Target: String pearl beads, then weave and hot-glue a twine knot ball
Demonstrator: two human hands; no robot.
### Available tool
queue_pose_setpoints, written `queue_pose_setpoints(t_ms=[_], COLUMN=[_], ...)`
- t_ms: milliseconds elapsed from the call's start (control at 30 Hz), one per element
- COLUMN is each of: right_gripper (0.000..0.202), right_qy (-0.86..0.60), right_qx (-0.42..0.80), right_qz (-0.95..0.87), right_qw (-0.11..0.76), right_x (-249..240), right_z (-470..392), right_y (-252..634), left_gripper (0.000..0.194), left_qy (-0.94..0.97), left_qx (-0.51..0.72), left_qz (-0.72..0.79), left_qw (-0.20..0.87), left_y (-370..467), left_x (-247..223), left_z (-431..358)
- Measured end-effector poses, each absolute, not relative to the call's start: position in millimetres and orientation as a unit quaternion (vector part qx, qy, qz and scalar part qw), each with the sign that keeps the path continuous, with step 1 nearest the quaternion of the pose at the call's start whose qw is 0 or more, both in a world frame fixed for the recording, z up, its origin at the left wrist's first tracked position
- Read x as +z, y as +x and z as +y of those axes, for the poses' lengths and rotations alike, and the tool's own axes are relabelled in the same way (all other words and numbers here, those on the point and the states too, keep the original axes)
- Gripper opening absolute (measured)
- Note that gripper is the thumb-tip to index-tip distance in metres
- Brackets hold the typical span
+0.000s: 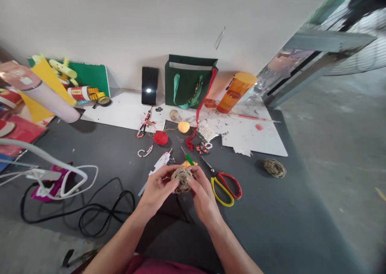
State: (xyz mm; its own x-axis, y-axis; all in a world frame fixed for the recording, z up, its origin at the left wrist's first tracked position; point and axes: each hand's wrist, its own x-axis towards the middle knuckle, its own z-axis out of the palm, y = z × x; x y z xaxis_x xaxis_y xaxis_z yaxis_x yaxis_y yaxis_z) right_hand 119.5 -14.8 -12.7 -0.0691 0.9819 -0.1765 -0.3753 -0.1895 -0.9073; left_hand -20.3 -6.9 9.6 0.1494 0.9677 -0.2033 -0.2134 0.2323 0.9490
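Observation:
Between my two hands, above the near middle of the table, is a round grey-brown coil of cord [181, 180]. My left hand [160, 187] grips its left side, thumb on the front. My right hand [201, 191] grips the right side, its thumb also pressing on the front face. Just beyond my fingers lie a green-handled pointed tool [189, 159] and a white paper strip [160, 163]. Scissors [225, 187] with one red and one yellow handle rest right of my right hand. A similar cord coil [274, 168] sits near the table's right side.
Red yarn [161, 138], a yellow ball [183, 127] and beads [146, 151] lie farther back. Against the wall stand a phone [150, 86], a green paper bag [188, 83] and an orange bottle [236, 93]. Black cable [105, 212] loops at the left; a pink tumbler [45, 93] leans there.

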Motion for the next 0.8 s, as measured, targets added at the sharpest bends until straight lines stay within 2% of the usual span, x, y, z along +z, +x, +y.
queue_pose_setpoints(t_ms=[100,333,567,800], right_gripper=[0.022,0.022,0.025,0.031], right_qy=[-0.438,-0.432,-0.41,-0.396], right_qx=[0.641,0.635,0.697,0.689], right_qz=[-0.355,-0.315,-0.286,-0.218], right_qw=[0.521,0.557,0.515,0.566], right_x=[-12.5,-7.4,-4.0,-6.2], right_z=[-15.0,-14.2,-10.7,-9.9], right_y=[118.8,116.9,119.2,118.5], left_gripper=[0.03,0.04,0.039,0.044], left_qy=[0.427,0.387,0.362,0.307], left_qx=[0.455,0.468,0.472,0.433], left_qz=[0.471,0.44,0.426,0.37], left_qw=[0.624,0.661,0.682,0.763], left_y=[-20.4,-19.5,-21.7,-16.3], left_x=[11.0,10.4,8.8,10.0], left_z=[-6.9,-8.6,-7.9,-9.2])
